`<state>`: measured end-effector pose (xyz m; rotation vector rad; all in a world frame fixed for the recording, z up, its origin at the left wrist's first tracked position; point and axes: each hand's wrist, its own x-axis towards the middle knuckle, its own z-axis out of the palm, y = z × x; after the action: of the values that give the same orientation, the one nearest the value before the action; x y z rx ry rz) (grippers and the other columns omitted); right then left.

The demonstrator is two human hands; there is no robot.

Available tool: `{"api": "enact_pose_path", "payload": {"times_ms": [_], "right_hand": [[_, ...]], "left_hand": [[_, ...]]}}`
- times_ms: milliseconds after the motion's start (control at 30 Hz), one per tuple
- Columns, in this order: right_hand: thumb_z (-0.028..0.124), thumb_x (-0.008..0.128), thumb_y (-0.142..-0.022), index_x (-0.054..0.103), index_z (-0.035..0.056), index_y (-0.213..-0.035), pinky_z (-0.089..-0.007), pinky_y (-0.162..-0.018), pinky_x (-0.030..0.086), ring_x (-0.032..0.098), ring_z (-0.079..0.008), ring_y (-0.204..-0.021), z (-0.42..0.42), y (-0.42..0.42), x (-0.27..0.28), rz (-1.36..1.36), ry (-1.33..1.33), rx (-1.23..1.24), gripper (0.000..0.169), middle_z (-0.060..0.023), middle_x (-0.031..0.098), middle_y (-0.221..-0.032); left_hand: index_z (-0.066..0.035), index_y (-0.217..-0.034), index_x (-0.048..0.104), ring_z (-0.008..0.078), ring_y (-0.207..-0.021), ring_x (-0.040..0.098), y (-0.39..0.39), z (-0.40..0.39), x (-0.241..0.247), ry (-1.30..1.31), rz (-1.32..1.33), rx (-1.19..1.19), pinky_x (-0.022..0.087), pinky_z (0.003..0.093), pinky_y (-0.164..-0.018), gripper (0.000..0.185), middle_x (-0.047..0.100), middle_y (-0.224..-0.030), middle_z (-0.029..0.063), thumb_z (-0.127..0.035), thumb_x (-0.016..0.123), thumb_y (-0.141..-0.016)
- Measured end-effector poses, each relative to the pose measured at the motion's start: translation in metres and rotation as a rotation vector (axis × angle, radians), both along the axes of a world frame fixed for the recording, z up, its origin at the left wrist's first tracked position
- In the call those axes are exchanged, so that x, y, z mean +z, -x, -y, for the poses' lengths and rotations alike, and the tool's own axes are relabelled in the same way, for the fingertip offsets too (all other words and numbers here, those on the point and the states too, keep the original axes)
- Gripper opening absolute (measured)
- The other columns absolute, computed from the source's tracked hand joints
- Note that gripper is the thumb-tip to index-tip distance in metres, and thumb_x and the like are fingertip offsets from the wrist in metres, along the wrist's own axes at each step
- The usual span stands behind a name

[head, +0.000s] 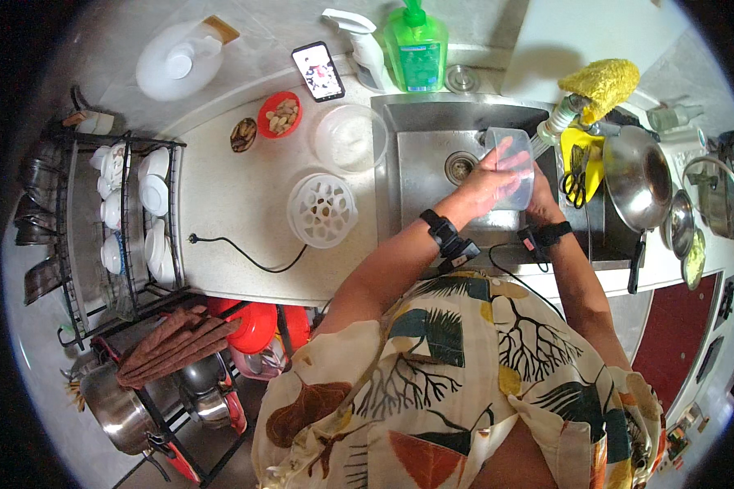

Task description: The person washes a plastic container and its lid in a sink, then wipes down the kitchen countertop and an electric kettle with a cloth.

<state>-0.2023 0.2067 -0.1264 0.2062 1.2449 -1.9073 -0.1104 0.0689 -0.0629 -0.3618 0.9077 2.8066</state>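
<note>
Over the steel sink (425,159), my left hand (489,183) and my right hand (541,198) hold a clear plastic container (514,171) between them, tilted on its side beneath the faucet (556,122). My left fingers show through its clear wall; my right hand is partly hidden behind it. On the counter left of the sink sit a clear tub (350,139) and a white round appliance with a perforated top (323,209), from which a black cord with a plug (238,250) runs. A red bowl (279,115) holds pale sliced pieces; a small dish (243,134) holds dark pieces.
A phone (319,71), a white spray bottle (364,52) and a green pump bottle (416,52) stand behind the counter. Right of the sink lie a wok (636,177), black-handled scissors (576,183) and a yellow cloth (602,85) over the faucet. A dish rack (128,226) is at left.
</note>
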Motion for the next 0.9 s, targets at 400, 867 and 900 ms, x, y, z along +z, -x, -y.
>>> {"api": "enact_pose_path", "payload": {"times_ms": [400, 867, 900], "right_hand": [[0.024, 0.047, -0.093, 0.047, 0.0060, -0.126, -0.0298, -0.082, 0.049, 0.057, -0.0163, -0.097, -0.019, 0.006, 0.015, -0.441, -0.087, 0.520, 0.037, -0.0074, 0.056, -0.115], [0.017, 0.060, -0.081, 0.053, 0.0059, -0.119, -0.0412, -0.086, 0.046, 0.054, -0.0355, -0.104, -0.001, -0.041, -0.105, -1.009, -0.730, 0.844, 0.041, -0.0208, 0.059, -0.107], [0.014, 0.058, -0.080, 0.048, 0.0075, -0.124, -0.0411, -0.088, 0.045, 0.050, -0.0356, -0.110, 0.014, -0.057, -0.110, -1.012, -0.773, 0.883, 0.046, -0.0227, 0.054, -0.114]], "left_hand": [[-0.017, -0.142, 0.022, 0.0233, -0.108, 0.057, 0.003, -0.001, -0.003, -0.029, -0.078, -0.069, 0.047, 0.0330, -0.088, 0.060, 0.053, -0.125, 0.0137, -0.011, 0.051, -0.091], [-0.012, -0.133, 0.035, 0.0246, -0.107, 0.055, -0.039, 0.091, 0.000, 0.289, 0.111, 0.368, 0.044, 0.0363, -0.089, 0.047, 0.054, -0.120, 0.0137, -0.015, 0.055, -0.090], [-0.011, -0.134, 0.034, 0.0245, -0.107, 0.055, -0.044, 0.094, 0.008, 0.298, 0.084, 0.377, 0.043, 0.0368, -0.090, 0.048, 0.053, -0.120, 0.0138, -0.014, 0.054, -0.090]]}}
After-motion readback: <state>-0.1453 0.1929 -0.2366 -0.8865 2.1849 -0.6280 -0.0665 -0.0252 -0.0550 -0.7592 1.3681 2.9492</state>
